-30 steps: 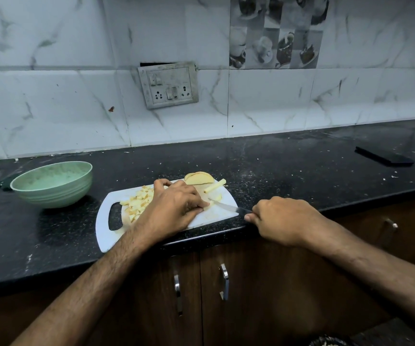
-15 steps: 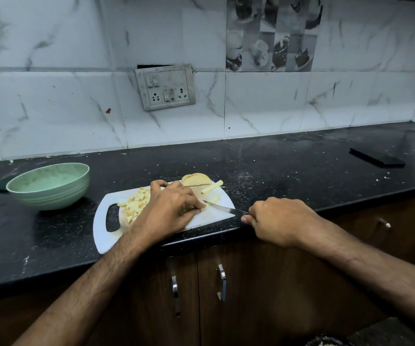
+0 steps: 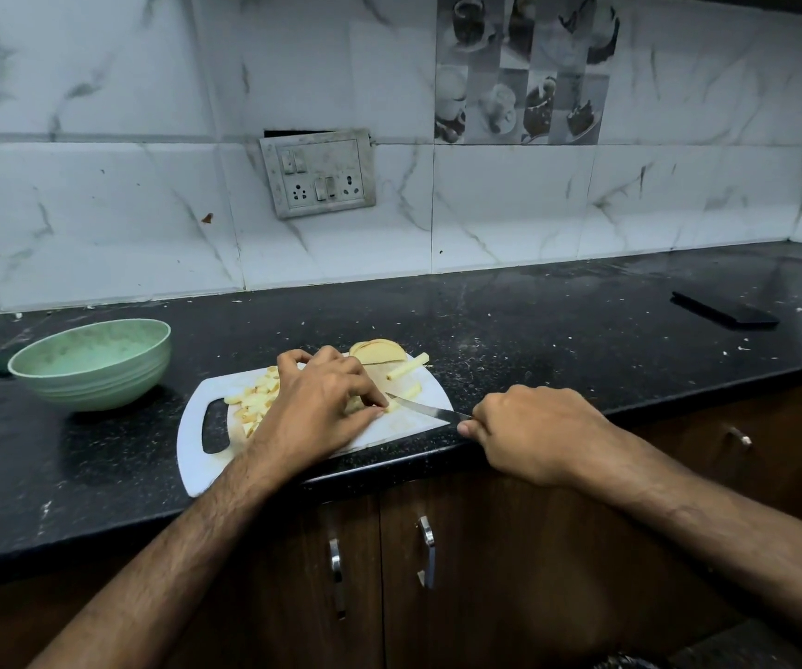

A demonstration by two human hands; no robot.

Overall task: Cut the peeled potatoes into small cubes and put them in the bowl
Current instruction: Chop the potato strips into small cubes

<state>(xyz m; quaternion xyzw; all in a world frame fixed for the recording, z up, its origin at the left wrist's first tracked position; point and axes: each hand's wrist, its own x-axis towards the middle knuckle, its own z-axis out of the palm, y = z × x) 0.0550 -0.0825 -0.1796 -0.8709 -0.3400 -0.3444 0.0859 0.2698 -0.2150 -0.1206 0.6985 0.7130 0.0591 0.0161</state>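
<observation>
While one white cutting board (image 3: pixel 403 424) lies at lower centre of the frame on the black desk (image 3: pixel 558 325), one green bowl (image 3: pixel 92 362) stands well apart to its left, no cubes visible inside. One heap of potato cubes (image 3: pixel 256 403) sits on the board's left half; two potato sticks (image 3: pixel 407 366) and one stack of slices (image 3: pixel 378 351) lie at its far right. One knife (image 3: pixel 425 410) (blade tip meeting a stick) is gripped by the right hand (image 3: pixel 534 432), fingers curled tight round the hidden handle. Reaching in from lower left, the left hand (image 3: pixel 324 408) arches over the board, fingers bent and pinching potato against it beside the blade.
</observation>
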